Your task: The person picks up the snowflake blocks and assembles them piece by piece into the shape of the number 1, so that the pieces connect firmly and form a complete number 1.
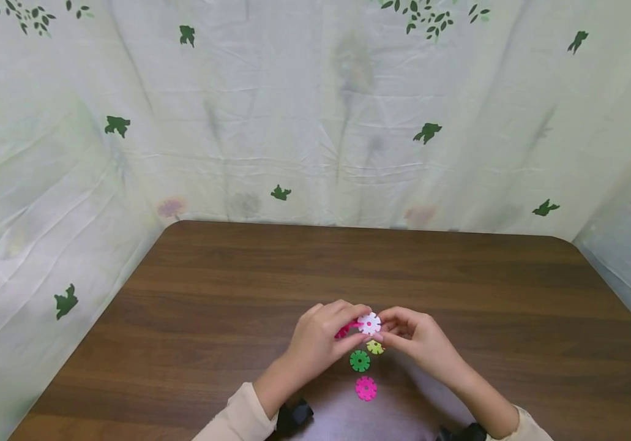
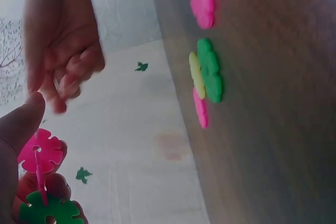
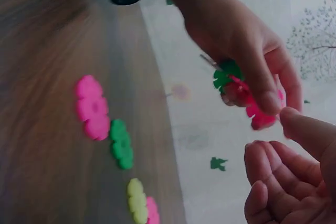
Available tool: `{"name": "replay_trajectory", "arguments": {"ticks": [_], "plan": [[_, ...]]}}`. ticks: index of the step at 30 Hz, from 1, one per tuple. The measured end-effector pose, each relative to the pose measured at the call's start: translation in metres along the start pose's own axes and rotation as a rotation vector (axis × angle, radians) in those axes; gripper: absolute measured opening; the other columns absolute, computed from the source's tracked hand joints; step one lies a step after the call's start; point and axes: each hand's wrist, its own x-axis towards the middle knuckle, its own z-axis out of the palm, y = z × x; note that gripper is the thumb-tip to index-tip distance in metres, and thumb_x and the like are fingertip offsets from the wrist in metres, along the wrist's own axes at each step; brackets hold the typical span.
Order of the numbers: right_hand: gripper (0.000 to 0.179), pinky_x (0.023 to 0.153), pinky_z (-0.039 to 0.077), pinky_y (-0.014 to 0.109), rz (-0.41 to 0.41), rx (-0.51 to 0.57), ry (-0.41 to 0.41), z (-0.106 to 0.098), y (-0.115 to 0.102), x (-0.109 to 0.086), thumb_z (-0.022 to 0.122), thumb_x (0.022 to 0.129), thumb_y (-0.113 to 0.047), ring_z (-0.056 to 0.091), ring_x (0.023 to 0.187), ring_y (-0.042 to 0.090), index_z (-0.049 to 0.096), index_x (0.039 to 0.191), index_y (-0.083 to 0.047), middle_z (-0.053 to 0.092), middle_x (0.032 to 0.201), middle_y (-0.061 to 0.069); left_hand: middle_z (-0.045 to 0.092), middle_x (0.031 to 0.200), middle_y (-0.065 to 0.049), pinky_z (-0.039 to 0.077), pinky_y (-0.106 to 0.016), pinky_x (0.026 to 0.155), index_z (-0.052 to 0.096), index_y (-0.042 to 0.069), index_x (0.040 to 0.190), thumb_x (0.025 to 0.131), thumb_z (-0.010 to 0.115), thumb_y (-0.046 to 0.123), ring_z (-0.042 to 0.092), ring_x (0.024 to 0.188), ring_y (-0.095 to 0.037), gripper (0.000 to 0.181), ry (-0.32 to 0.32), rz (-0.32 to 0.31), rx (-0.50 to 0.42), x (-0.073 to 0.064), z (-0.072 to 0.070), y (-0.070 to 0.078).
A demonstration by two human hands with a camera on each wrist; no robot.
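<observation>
My left hand (image 1: 323, 334) pinches a small chain of notched flower-shaped plastic discs. In the head view its right end is a disc that looks white (image 1: 369, 323), with pink to its left; the wrist views show a pink disc (image 2: 42, 151) and a green disc (image 2: 51, 211) joined by an edge-on pink one. My right hand (image 1: 422, 334) is close against the chain's right end, its thumb tip meeting my left thumb. Its fingers are loosely bent, and the right wrist view shows nothing between them and the thumb.
Loose discs lie on the brown table (image 1: 227, 275) below the hands: a yellow disc (image 1: 375, 347), a green disc (image 1: 360, 361) and a pink disc (image 1: 366, 388). Another pink disc (image 3: 152, 211) lies behind the yellow one. A patterned white cloth (image 1: 293, 122) hangs behind the table.
</observation>
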Motion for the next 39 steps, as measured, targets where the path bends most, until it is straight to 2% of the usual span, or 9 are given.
{"name": "replay_trajectory", "arguments": {"ticks": [3, 11, 14, 18, 23, 27, 29, 32, 39], "plan": [[0.019, 0.061, 0.048, 0.026, -0.004, -0.08, -0.043, 0.002, 0.002, -0.005, 0.068, 0.08, -0.02, 0.057, 0.07, 0.012, 0.062, 0.094, -0.009, 0.061, 0.08, -0.004, 0.061, 0.085, 0.008, 0.038, -0.017, 0.059, 0.064, 0.015, 0.103, 0.072, 0.075, 0.029, 0.052, 0.069, -0.003, 0.036, 0.009, -0.029, -0.013, 0.001, -0.004, -0.004], [0.025, 0.067, 0.047, 0.024, -0.048, -0.225, -0.273, 0.013, 0.018, -0.018, 0.069, 0.079, -0.022, 0.054, 0.078, 0.008, 0.061, 0.099, -0.011, 0.058, 0.089, -0.005, 0.062, 0.086, 0.005, 0.039, -0.019, 0.057, 0.063, 0.012, 0.104, 0.068, 0.079, 0.026, 0.052, 0.067, -0.003, 0.042, 0.046, -0.083, -0.024, 0.003, -0.012, -0.014], [0.025, 0.069, 0.046, 0.022, -0.062, -0.291, -0.325, 0.017, 0.022, -0.022, 0.069, 0.079, -0.023, 0.051, 0.079, 0.006, 0.061, 0.101, -0.013, 0.054, 0.09, -0.009, 0.062, 0.086, 0.005, 0.039, -0.02, 0.056, 0.063, 0.012, 0.104, 0.068, 0.079, 0.026, 0.053, 0.069, -0.004, 0.042, 0.064, -0.095, -0.021, 0.003, -0.014, -0.017], [0.023, 0.065, 0.043, 0.018, -0.052, -0.356, -0.349, 0.022, 0.022, -0.025, 0.071, 0.078, -0.022, 0.047, 0.075, 0.004, 0.062, 0.099, -0.017, 0.047, 0.086, -0.012, 0.061, 0.083, 0.006, 0.038, -0.02, 0.056, 0.063, 0.012, 0.104, 0.068, 0.079, 0.026, 0.052, 0.068, -0.004, 0.042, 0.08, -0.109, -0.022, 0.004, -0.016, -0.02], [0.025, 0.058, 0.042, 0.018, -0.001, -0.332, -0.366, 0.024, 0.023, -0.024, 0.073, 0.076, -0.017, 0.045, 0.067, 0.003, 0.054, 0.091, -0.021, 0.045, 0.077, -0.012, 0.06, 0.082, 0.007, 0.037, -0.019, 0.056, 0.063, 0.012, 0.104, 0.068, 0.078, 0.025, 0.05, 0.066, -0.004, 0.041, 0.075, -0.111, -0.025, 0.004, -0.017, -0.021], [0.021, 0.056, 0.044, 0.018, -0.041, -0.249, -0.398, 0.021, 0.021, -0.02, 0.068, 0.08, -0.012, 0.048, 0.065, 0.0, 0.055, 0.093, -0.021, 0.051, 0.073, -0.013, 0.061, 0.083, 0.006, 0.038, -0.019, 0.056, 0.062, 0.011, 0.104, 0.069, 0.078, 0.024, 0.05, 0.066, -0.004, 0.041, 0.064, -0.106, -0.026, 0.004, -0.017, -0.02], [0.018, 0.059, 0.046, 0.02, -0.078, -0.217, -0.386, 0.017, 0.019, -0.017, 0.065, 0.082, -0.01, 0.05, 0.069, 0.001, 0.059, 0.097, -0.018, 0.056, 0.08, -0.012, 0.061, 0.083, 0.006, 0.037, -0.019, 0.055, 0.062, 0.01, 0.104, 0.069, 0.078, 0.024, 0.049, 0.065, -0.003, 0.041, 0.057, -0.102, -0.018, 0.004, -0.017, -0.019], [0.018, 0.064, 0.048, 0.022, -0.107, -0.183, -0.319, 0.01, 0.015, -0.011, 0.062, 0.085, -0.008, 0.054, 0.074, 0.004, 0.061, 0.102, -0.012, 0.06, 0.088, -0.009, 0.06, 0.083, 0.005, 0.037, -0.019, 0.055, 0.062, 0.01, 0.103, 0.07, 0.078, 0.024, 0.049, 0.064, -0.003, 0.04, 0.048, -0.094, -0.008, 0.004, -0.017, -0.018], [0.011, 0.065, 0.049, 0.026, -0.132, -0.205, -0.051, -0.009, 0.005, 0.006, 0.065, 0.081, -0.008, 0.058, 0.069, 0.009, 0.062, 0.091, -0.011, 0.062, 0.084, -0.004, 0.061, 0.082, 0.004, 0.035, -0.018, 0.054, 0.062, 0.008, 0.102, 0.069, 0.078, 0.026, 0.05, 0.063, -0.004, 0.041, 0.042, -0.068, -0.008, 0.004, -0.015, -0.016]]}}
